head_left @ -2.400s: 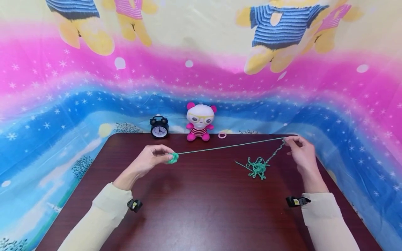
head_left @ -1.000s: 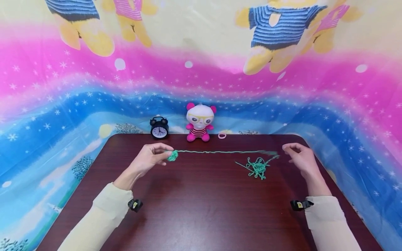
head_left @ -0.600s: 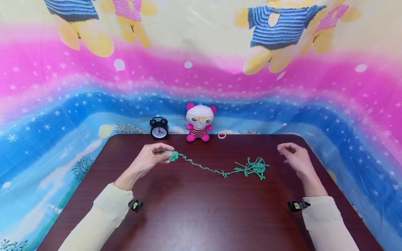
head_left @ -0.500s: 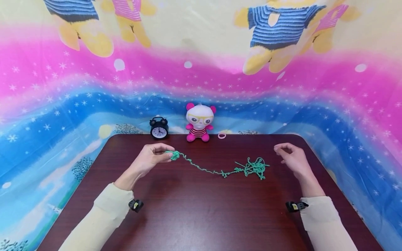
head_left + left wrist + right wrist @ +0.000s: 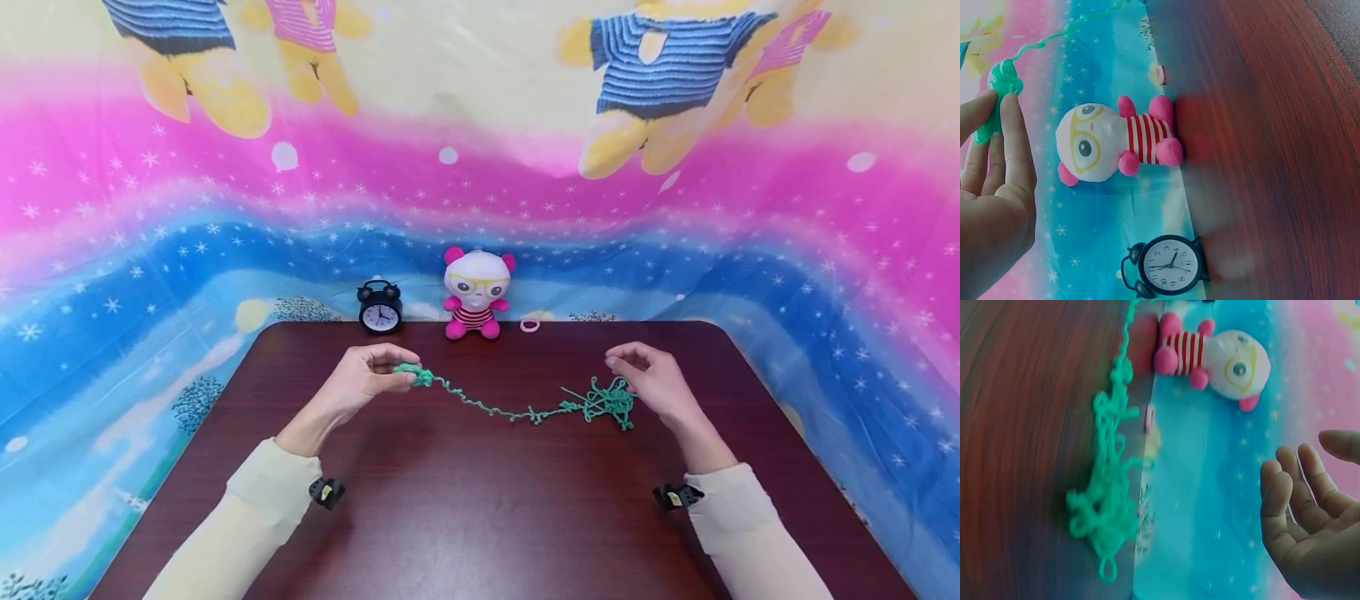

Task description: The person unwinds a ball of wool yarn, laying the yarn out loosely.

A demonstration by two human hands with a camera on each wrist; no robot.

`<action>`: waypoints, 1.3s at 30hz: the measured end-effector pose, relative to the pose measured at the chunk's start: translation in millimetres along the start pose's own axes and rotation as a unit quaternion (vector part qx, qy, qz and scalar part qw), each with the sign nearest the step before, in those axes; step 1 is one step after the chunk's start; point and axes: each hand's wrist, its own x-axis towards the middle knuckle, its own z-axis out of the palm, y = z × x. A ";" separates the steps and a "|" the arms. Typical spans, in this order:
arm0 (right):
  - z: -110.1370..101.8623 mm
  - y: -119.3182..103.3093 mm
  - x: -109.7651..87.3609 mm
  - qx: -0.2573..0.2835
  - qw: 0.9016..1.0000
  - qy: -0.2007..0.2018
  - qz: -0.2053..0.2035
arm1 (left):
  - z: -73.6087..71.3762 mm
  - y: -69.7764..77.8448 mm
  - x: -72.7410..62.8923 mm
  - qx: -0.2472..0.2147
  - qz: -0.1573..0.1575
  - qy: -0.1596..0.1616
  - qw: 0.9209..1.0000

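Note:
My left hand point(image 5: 348, 387) pinches a small wound bundle of green yarn point(image 5: 420, 375) between thumb and fingers, above the table. The left wrist view shows this bundle point(image 5: 1005, 81) between the fingertips. From it a kinked strand point(image 5: 491, 408) sags rightward and runs into a loose tangle of the same yarn point(image 5: 611, 404) on the table. My right hand point(image 5: 660, 387) hovers over the tangle's right side and hides part of it. In the right wrist view the fingers of the right hand point(image 5: 1316, 519) are loosely bent, with nothing between them, apart from the tangle point(image 5: 1104, 506).
Along the back edge of the dark wooden table point(image 5: 480, 517) stand a black alarm clock point(image 5: 380, 308) and a pink-and-white plush toy point(image 5: 478, 292). A small pink ring point(image 5: 530, 326) lies right of the toy. A printed cloth point(image 5: 480, 200) hangs behind.
The right hand has let go of the stretched strand, which dropped and now sags. That hand has since moved left over the tangle. In the left hand, the bundle has turned slightly.

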 end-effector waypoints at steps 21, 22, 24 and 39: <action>67.8 -42.5 2.6 0.016 0.996 -0.057 -0.069 | 0.3 0.8 -0.4 0.024 0.010 -0.010 1.000; 70.7 -44.5 2.5 0.014 0.996 -0.058 -0.072 | 0.5 1.0 -0.5 0.025 0.010 -0.010 1.000; 76.6 -48.5 2.2 0.014 0.995 -0.063 -0.080 | 0.7 1.2 -0.6 0.028 0.009 -0.011 1.000; 117.0 -77.9 0.3 0.011 0.988 -0.101 -0.114 | 4.0 -0.5 0.5 0.033 0.009 -0.020 0.999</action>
